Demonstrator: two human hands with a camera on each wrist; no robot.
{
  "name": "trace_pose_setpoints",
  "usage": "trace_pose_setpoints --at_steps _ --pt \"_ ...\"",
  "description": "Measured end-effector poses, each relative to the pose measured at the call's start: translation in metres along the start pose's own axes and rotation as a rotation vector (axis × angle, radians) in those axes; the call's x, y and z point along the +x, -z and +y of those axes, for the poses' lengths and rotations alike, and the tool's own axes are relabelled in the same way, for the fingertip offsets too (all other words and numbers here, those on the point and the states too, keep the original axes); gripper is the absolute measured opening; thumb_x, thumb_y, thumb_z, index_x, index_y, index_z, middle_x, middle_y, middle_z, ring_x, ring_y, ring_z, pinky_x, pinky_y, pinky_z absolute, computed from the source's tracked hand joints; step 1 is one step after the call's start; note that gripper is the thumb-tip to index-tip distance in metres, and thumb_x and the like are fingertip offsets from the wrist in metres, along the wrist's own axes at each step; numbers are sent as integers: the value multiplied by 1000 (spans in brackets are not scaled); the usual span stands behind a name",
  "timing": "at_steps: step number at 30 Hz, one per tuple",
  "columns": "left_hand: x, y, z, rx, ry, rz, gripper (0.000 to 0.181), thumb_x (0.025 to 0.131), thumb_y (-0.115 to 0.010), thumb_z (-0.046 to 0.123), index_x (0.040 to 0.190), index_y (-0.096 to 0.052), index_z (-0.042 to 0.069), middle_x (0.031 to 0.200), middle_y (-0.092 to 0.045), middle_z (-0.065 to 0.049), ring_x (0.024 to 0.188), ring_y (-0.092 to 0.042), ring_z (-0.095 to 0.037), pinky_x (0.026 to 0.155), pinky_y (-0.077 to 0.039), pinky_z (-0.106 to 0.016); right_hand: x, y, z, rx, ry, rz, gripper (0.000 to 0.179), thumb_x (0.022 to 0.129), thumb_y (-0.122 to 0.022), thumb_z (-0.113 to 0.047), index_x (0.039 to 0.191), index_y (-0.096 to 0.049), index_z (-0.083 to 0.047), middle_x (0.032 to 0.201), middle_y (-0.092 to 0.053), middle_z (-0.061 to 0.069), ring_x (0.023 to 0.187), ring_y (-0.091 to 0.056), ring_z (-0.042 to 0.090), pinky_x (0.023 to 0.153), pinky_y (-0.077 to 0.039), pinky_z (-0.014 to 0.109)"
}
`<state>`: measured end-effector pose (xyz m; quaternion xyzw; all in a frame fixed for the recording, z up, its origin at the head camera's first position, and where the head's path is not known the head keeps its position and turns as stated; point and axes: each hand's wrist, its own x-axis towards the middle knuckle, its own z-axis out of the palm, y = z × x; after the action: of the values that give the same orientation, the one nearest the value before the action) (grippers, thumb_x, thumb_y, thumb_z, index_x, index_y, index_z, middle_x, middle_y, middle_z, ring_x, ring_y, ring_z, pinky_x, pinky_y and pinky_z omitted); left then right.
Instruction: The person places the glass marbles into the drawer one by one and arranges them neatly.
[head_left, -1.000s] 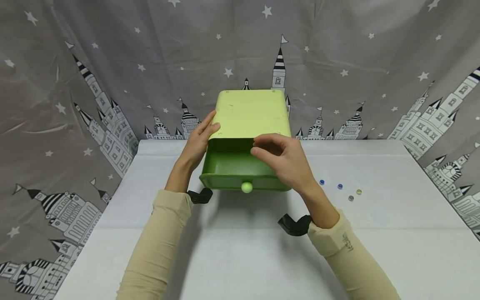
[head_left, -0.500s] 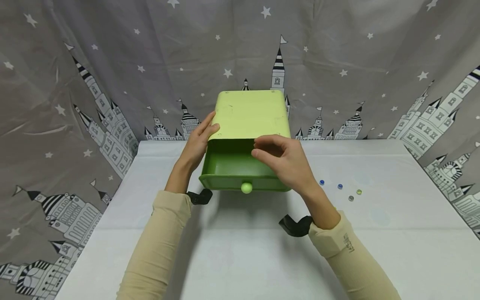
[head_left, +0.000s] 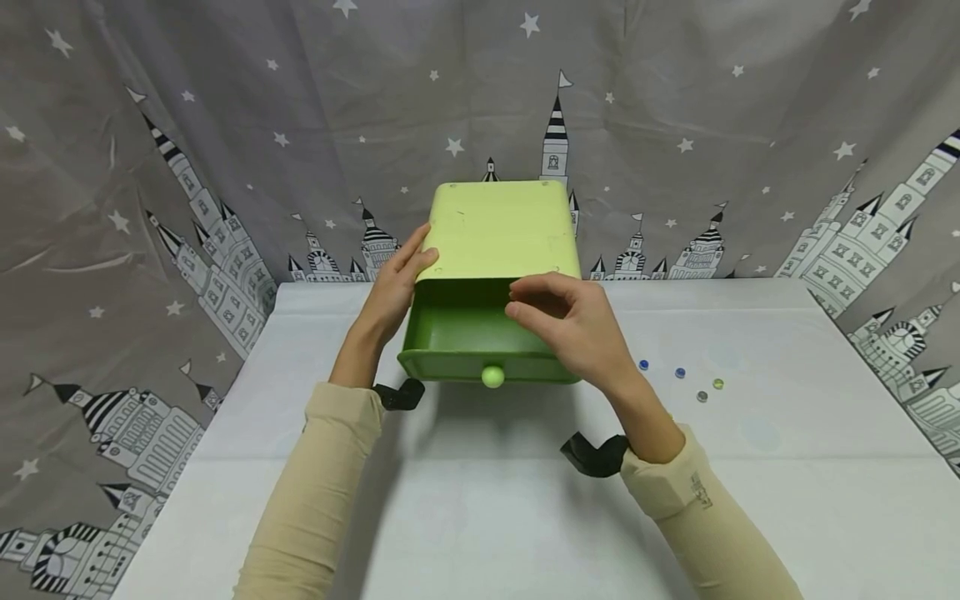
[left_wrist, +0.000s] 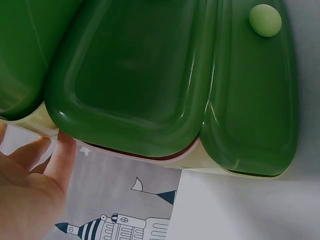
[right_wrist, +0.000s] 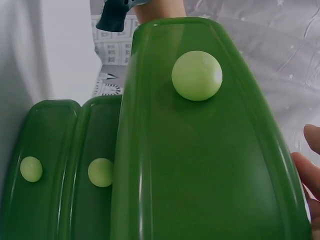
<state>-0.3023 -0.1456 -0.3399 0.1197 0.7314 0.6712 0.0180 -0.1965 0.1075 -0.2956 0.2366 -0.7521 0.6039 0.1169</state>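
Observation:
A small yellow-green cabinet (head_left: 502, 229) stands at the back middle of the white table, its dark green top drawer (head_left: 450, 365) pulled out by a round light-green knob's length or more. My left hand (head_left: 390, 287) rests against the cabinet's left side, thumb at the top edge and fingers along the wall. Over the drawer's right part hovers my right hand (head_left: 581, 325), thumb and index finger bent toward each other with a gap between their tips; nothing shows there. The visible part of the drawer floor is bare; its right end is hidden behind that hand.
Several small glass-like beads, including a blue one (head_left: 680, 372) and a yellow one (head_left: 718, 384), lie on the table right of the cabinet. Two lower drawers with light-green knobs (right_wrist: 31, 169) are shut. A grey curtain (head_left: 300, 108) printed with castles surrounds the table.
My right hand has sunk very slightly down and to the right over the drawer. The left hand, cabinet and drawer have stayed in place.

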Motion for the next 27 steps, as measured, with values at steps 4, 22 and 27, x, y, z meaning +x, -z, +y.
trace_pose_setpoints --at_steps 4,22,27 --pt "0 0 0 -4 1 6 60 103 -52 37 157 -28 31 163 -16 5 147 -14 -11 116 -22 -39 -4 4 -2 -11 2 0 18 85 -74 0 103 -73 4 99 -71 13 89 -65 19 81 -52 28" --pt "-1 -1 0 -9 -7 4 59 103 -51 35 157 -28 30 162 -17 6 146 -16 -10 115 -23 -37 -36 43 13 -106 -7 54 22 87 -72 3 109 -70 7 105 -69 17 99 -65 23 90 -51 27" --pt "-3 -2 4 -10 -4 -5 60 104 -49 34 158 -25 28 163 -14 5 147 -13 -12 116 -21 -38 -46 59 22 -175 -27 97 23 88 -71 1 111 -70 5 107 -69 14 99 -64 15 91 -49 22"
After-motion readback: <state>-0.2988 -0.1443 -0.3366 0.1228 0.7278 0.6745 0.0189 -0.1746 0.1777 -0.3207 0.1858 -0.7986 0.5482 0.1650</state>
